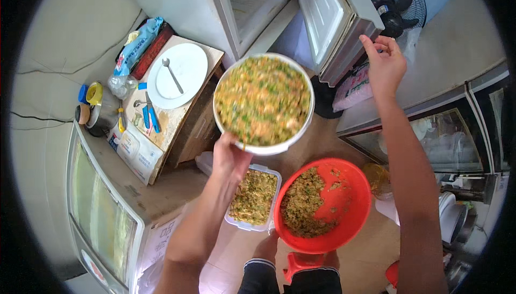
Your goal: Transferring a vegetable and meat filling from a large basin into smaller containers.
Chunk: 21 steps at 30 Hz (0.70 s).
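My left hand (230,159) grips the near rim of a round white plastic tub (278,148), holding it above the floor. A chopped green and orange filling (262,100) fills it almost to the rim. My right hand (385,62) is at the edge of the refrigerator door (350,48), its thumb on the grey trim. The door stands open beside the refrigerator compartment (258,7). Below the tub are a clear rectangular plastic container (278,197) full of similar filling and a red plastic basin (346,217) with filling mostly along its left side.
At left, a small table (161,140) holds a white plate (193,64) with a spoon (173,76), blue-handled scissors (151,116) and a metal pot (107,110). A glass-topped freezer (105,197) stands lower left. A fan (397,1) is behind the door; a glass-fronted cabinet (447,140) stands right. A red stool (302,263) is between my legs.
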Motion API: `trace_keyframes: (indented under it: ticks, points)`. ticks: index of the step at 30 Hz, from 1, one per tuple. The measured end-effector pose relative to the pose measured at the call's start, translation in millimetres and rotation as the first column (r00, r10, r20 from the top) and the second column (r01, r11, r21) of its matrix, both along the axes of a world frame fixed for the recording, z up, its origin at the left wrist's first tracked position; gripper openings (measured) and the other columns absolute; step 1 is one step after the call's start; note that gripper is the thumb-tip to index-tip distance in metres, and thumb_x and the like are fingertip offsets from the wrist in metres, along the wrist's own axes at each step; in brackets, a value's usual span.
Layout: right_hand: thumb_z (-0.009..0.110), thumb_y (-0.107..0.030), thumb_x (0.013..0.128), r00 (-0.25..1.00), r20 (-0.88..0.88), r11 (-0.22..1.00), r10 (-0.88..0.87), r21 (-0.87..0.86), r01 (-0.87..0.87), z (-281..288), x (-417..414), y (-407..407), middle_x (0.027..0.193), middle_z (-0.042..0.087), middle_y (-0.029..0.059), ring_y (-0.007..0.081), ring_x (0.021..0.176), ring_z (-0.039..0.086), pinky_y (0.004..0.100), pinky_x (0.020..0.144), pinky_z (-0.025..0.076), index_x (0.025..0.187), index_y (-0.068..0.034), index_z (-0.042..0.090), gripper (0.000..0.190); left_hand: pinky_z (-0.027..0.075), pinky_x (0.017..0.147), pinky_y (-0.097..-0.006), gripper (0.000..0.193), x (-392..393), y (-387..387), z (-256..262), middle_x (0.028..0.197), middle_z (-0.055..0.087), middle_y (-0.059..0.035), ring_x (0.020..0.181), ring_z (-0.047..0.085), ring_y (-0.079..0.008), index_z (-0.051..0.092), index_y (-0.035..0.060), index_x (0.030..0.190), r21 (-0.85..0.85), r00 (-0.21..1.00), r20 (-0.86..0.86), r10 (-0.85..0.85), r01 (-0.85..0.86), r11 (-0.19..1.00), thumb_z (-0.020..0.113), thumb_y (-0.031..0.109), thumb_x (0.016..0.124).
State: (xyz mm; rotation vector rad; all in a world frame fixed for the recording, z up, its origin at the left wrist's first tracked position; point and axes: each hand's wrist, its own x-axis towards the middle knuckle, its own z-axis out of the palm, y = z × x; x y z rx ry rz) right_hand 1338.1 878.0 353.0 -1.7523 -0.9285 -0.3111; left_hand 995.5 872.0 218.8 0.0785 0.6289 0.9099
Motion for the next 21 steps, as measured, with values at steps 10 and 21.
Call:
trace_keyframes:
  ticks: [10,21]
  points:
    - [0.083,-0.03,0.08,0.993,0.116,0.988,-0.013,-0.15,0.03,8,53,-19,0.075,0.07,0.0097,0.0197,0.063,0.065,0.0337,0.062,0.05,0.093,0.001,0.071,0.036,0.047,0.057,-0.0288,0.02,140,143,52,0.089,0.052,-0.0034,0.073,0.053,-0.0136,0.053,0.0096,0.097,0.017,0.989,-0.127,0.079,-0.077,0.997,0.056,0.008,0.077]
    - [0.082,-0.025,0.083,1.0,0.021,0.991,-0.014,-0.134,0.016,-1,68,-18,0.071,0.069,0.0083,0.0143,0.063,0.063,0.0292,0.061,0.048,0.09,0.004,0.07,0.032,0.052,0.06,-0.0349,0.022,200,286,39,0.101,0.055,-0.0088,0.084,0.058,-0.0204,0.054,0.0037,0.105,0.0,0.948,-0.118,0.295,-0.297,0.955,0.06,0.016,0.088]
